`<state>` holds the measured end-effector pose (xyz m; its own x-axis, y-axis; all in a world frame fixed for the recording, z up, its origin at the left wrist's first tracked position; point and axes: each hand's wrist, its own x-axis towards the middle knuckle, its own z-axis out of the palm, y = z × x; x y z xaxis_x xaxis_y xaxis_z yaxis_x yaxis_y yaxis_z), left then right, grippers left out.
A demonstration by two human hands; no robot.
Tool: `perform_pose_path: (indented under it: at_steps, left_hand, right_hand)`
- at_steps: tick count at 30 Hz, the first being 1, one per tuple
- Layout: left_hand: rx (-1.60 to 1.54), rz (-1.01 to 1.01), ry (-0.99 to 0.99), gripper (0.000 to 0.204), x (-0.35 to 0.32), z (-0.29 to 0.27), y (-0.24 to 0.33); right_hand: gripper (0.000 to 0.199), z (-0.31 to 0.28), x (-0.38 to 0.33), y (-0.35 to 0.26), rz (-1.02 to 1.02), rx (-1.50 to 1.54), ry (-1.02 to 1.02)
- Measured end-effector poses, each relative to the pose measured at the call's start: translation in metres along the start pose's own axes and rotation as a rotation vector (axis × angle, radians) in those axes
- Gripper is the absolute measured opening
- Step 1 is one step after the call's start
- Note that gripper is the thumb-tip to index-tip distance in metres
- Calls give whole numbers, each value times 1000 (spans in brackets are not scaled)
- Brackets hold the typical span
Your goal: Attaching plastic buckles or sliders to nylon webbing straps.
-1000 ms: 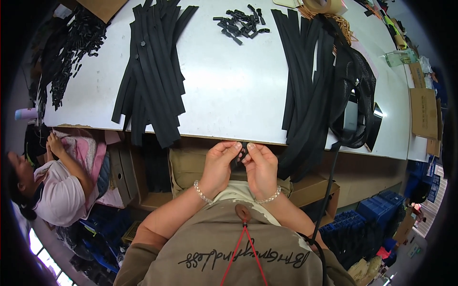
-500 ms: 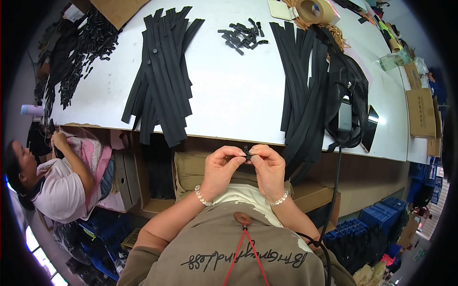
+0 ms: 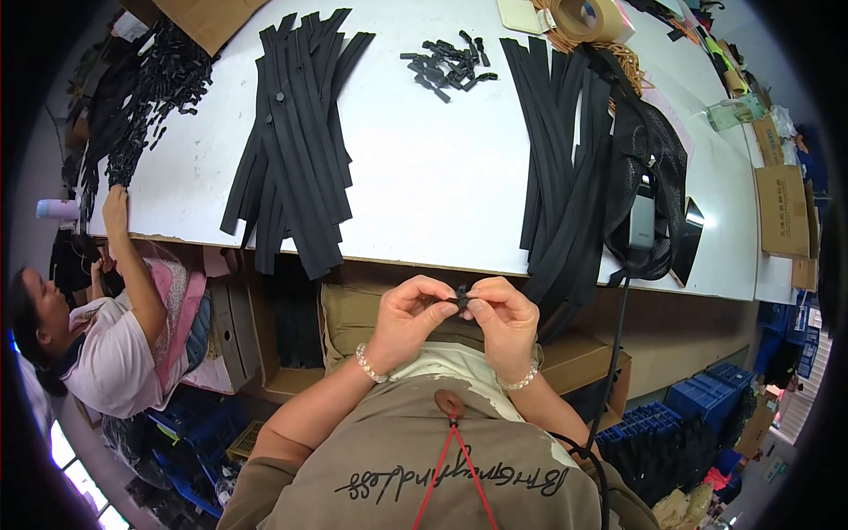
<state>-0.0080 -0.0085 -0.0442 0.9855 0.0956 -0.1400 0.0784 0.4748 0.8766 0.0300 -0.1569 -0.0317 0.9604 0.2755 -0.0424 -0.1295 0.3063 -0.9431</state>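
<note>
Just in front of the table's near edge, both my hands meet over a small black piece (image 3: 461, 298); its exact kind is too small to tell. My left hand (image 3: 412, 320) pinches it from one side between thumb and fingers. From the other side my right hand (image 3: 504, 320) grips it the same way. Up the table lies a loose heap of small black pieces (image 3: 449, 64). Bundles of flat black straps flank the middle: one on the left (image 3: 296, 150), another on the right (image 3: 556, 150) running over the near edge.
On the right, a black mesh bag (image 3: 649, 168) with a grey device (image 3: 641, 223) sends a cable down past my right arm. A tape roll (image 3: 583, 18) stands at the back. At left, a co-worker (image 3: 115, 344) reaches toward a big pile of black pieces (image 3: 168, 79). Cardboard boxes (image 3: 287, 380) stand under the table.
My hands have dropped slightly, still pinching the black piece, which has turned a little. The co-worker's arm has stretched out to the pile on the left. My view has shifted slightly.
</note>
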Motion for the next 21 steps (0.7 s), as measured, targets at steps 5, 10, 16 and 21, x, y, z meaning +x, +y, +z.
perform_pose_path:
  at_steps: [5,10,16,21]
  left_hand:
    - [549,253,-184,12,6,-3,35]
    - [569,360,-196,14,6,1,47]
    - [598,425,-153,18,4,0,41]
    - [582,417,-131,17,1,2,42]
  right_hand:
    - [14,7,2,-22,-62,-102,-57]
    - [18,10,3,-31,-223,-246,-133]
    - [18,10,1,-32,-242,-292,-158]
    - [17,12,-2,-32,-197,-247,-150]
